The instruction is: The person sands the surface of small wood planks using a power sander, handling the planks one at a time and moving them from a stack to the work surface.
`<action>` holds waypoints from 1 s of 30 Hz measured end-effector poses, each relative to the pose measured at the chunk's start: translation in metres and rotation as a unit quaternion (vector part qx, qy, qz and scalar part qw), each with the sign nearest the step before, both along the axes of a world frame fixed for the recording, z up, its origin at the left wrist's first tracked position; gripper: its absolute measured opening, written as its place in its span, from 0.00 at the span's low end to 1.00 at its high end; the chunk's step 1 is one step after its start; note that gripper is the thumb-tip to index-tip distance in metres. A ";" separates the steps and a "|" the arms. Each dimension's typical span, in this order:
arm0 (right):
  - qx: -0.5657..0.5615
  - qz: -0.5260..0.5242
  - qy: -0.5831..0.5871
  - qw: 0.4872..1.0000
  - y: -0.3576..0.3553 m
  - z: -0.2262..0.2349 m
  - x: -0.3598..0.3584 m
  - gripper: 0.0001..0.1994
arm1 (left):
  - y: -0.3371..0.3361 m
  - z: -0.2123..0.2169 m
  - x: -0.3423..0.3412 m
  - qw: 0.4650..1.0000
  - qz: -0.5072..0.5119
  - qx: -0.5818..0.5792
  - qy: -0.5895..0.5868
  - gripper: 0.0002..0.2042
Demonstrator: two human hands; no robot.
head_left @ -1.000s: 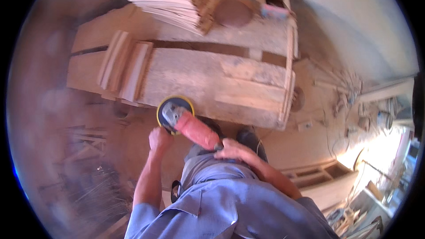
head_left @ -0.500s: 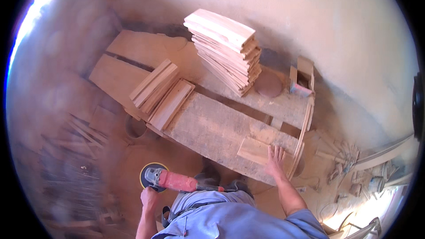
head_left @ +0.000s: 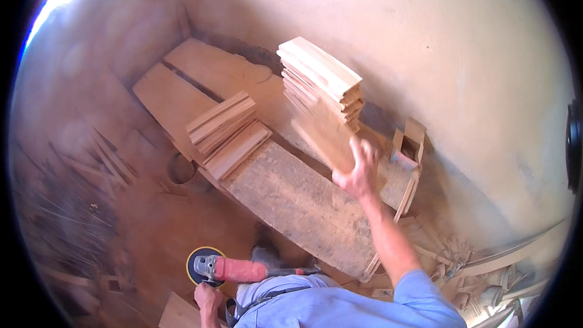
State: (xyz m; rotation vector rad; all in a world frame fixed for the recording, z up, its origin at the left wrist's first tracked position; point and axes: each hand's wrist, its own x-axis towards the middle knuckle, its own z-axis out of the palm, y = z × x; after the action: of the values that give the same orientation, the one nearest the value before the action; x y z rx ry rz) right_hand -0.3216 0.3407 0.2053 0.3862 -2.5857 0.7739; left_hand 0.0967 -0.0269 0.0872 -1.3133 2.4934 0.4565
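At the lower left, my left hand (head_left: 208,296) is closed around the side of a red angle grinder (head_left: 240,270) near its head. The grinder carries a round, yellow-rimmed sanding disc and lies close against my waist. Over the bench (head_left: 291,206), my right hand (head_left: 359,173) grips the near end of a flat wooden board (head_left: 322,140), which is tilted and blurred by motion. The board covers part of a tall stack of boards (head_left: 322,70) behind it. Left of my right hand, a smaller group of boards (head_left: 238,146) sits across the bench.
A small open cardboard box (head_left: 408,146) stands at the bench's right end, near the wall (head_left: 467,73). Wood offcuts (head_left: 112,164) pile up at left, beside a round container (head_left: 180,169). Tools and clutter (head_left: 492,294) lie at lower right. Dust hazes the left side.
My right hand has risen from the bench's near right end toward the tall stack, with the board lifted in it. My left hand still holds the grinder. The view has shifted.
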 end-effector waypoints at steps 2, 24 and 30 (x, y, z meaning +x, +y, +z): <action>0.019 -0.012 0.004 1.000 -0.016 0.052 -0.065 0.44 | -0.004 -0.009 0.001 1.000 -0.001 0.009 0.000 0.12; 0.310 0.370 -0.206 0.851 -0.305 -0.150 -0.181 0.38 | -0.132 -0.022 -0.090 0.990 0.044 0.094 -0.093 0.11; 0.367 0.410 -0.170 0.817 -0.351 -0.212 -0.176 0.43 | -0.126 -0.040 -0.062 0.992 0.040 0.080 -0.084 0.11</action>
State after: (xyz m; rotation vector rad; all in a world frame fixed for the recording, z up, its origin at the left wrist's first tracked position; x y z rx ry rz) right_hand -0.4976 -0.0102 -0.0067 1.8249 -2.9285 -0.0202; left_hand 0.0348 -0.1529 0.0467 -1.3340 2.2246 0.5283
